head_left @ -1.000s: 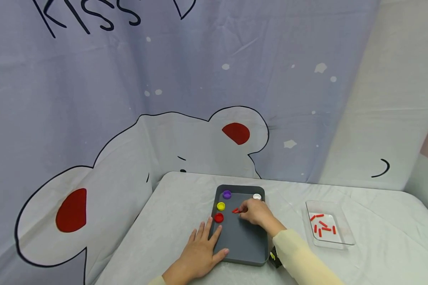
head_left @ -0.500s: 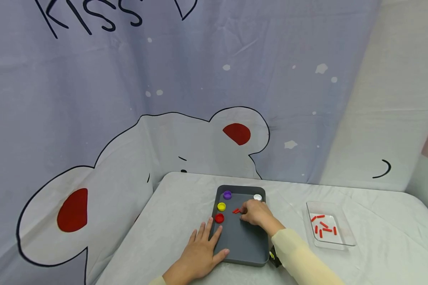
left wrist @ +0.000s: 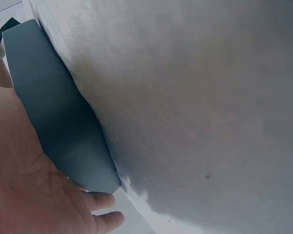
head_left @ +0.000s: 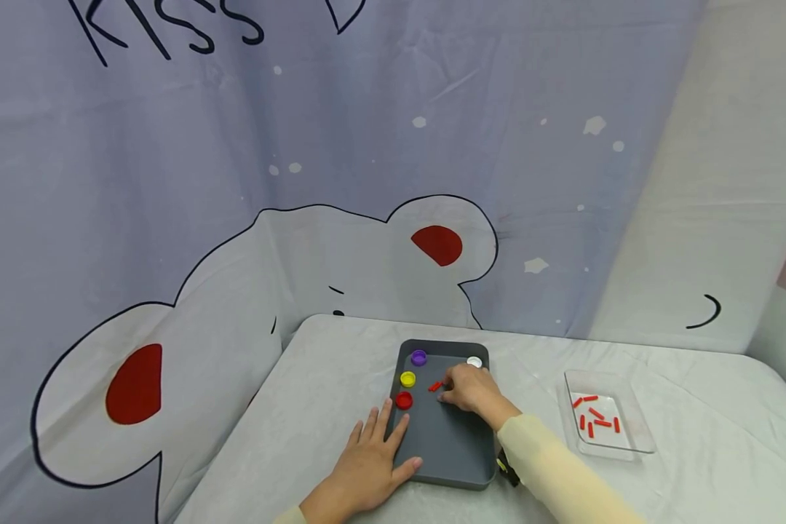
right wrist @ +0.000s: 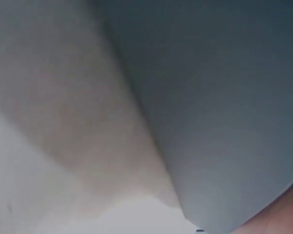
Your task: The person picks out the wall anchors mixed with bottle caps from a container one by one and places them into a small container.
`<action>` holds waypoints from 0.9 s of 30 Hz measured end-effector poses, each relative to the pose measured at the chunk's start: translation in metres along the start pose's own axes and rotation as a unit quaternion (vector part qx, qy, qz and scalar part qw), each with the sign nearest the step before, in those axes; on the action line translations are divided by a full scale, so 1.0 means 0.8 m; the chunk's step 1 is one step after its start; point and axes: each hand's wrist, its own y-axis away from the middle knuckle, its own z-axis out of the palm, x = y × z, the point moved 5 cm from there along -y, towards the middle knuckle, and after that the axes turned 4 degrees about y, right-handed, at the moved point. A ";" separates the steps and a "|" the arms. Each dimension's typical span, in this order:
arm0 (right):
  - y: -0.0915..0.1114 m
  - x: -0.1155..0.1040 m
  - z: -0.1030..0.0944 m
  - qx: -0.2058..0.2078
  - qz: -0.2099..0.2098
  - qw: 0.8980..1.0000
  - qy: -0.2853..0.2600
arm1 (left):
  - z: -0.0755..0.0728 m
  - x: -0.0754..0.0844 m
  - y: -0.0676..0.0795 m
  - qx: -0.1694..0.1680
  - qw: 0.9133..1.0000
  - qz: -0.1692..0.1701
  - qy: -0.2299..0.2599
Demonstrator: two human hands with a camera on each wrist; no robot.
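A dark grey tray (head_left: pixel 445 444) lies on the white-covered table. My left hand (head_left: pixel 367 466) rests over its left edge, fingers straight and spread; in the left wrist view the palm (left wrist: pixel 29 180) lies against the tray's side wall (left wrist: pixel 63 107). Over the tray's upper middle, my right hand (head_left: pixel 470 389) curls its fingers down and pinches a small red stick (head_left: pixel 435 386) that pokes out left of the fingertips. Along the tray's left side sit small round caps: purple (head_left: pixel 419 357), yellow (head_left: pixel 407 379) and red (head_left: pixel 403 400). A white cap (head_left: pixel 474 362) shows just beyond the right hand.
Right of the tray stands a clear plastic box (head_left: pixel 638 429) with several red sticks (head_left: pixel 597 413) lying loose in it. A dark wrist device (head_left: pixel 507 469) is under my right sleeve (head_left: pixel 557 466). Behind the table hangs a printed cloth (head_left: pixel 367 145).
The right hand has stayed at nearly the same spot, its fingers shifting slightly at the red stick, which now slants a little more. The left hand has kept its place on the tray.
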 end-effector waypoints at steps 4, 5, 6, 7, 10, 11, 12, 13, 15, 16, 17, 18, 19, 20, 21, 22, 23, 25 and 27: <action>-0.003 -0.003 0.000 0.000 -0.010 1.000 0.007 | -0.002 -0.002 -0.002 0.001 1.000 0.001 -0.001; -0.004 -0.003 0.000 0.000 -0.013 1.000 0.009 | -0.002 -0.002 -0.002 0.002 1.000 0.001 -0.002; -0.005 -0.003 0.000 0.000 -0.016 1.000 0.011 | -0.002 -0.003 -0.002 0.002 1.000 0.001 -0.004; -0.006 -0.004 0.001 0.001 -0.019 1.000 0.013 | -0.001 -0.003 -0.003 0.002 1.000 0.000 -0.004; -0.008 -0.004 0.002 0.003 -0.027 0.999 0.016 | -0.001 -0.004 -0.003 0.003 1.000 0.000 -0.004; -0.009 -0.004 0.002 0.004 -0.030 0.999 0.016 | -0.001 -0.004 -0.003 0.003 1.000 0.000 -0.004; -0.010 -0.004 0.003 0.004 -0.032 0.999 0.017 | -0.001 -0.004 -0.003 0.003 1.000 -0.001 -0.003; -0.010 -0.004 0.004 0.004 -0.033 0.999 0.016 | -0.001 -0.004 -0.003 0.003 1.000 0.000 -0.003; -0.012 -0.005 0.005 0.004 -0.036 0.999 0.014 | -0.002 -0.004 -0.003 0.004 1.000 0.001 -0.002; -0.012 -0.005 0.006 0.004 -0.036 0.999 0.012 | -0.002 -0.004 -0.003 0.002 1.000 0.000 -0.002; -0.013 -0.005 0.007 0.002 -0.036 0.999 0.009 | -0.002 -0.004 -0.002 0.001 1.000 0.000 -0.002; -0.013 -0.005 0.009 0.000 -0.037 0.999 0.005 | -0.002 -0.004 -0.002 0.000 1.000 0.001 -0.001; -0.013 -0.005 0.010 -0.002 -0.038 0.999 0.001 | -0.002 -0.003 -0.001 -0.001 1.000 0.001 -0.001; -0.013 -0.005 0.011 -0.002 -0.039 0.999 -0.003 | -0.002 -0.003 -0.001 -0.001 1.000 0.002 0.000; -0.013 -0.005 0.012 -0.005 -0.039 0.999 -0.008 | -0.001 -0.003 -0.001 -0.003 1.000 0.001 0.000; -0.013 -0.006 0.012 -0.006 -0.041 0.999 -0.012 | -0.001 -0.002 0.000 -0.004 1.000 0.002 0.001; -0.013 -0.006 0.012 -0.007 -0.043 0.999 -0.016 | -0.002 -0.002 0.000 -0.004 1.000 0.003 0.001; -0.012 -0.006 0.012 -0.005 -0.049 0.999 -0.021 | -0.001 -0.001 0.000 -0.003 1.000 0.004 0.001; -0.012 -0.006 0.011 -0.004 -0.054 0.998 -0.025 | -0.001 -0.001 -0.001 -0.001 1.000 0.007 0.002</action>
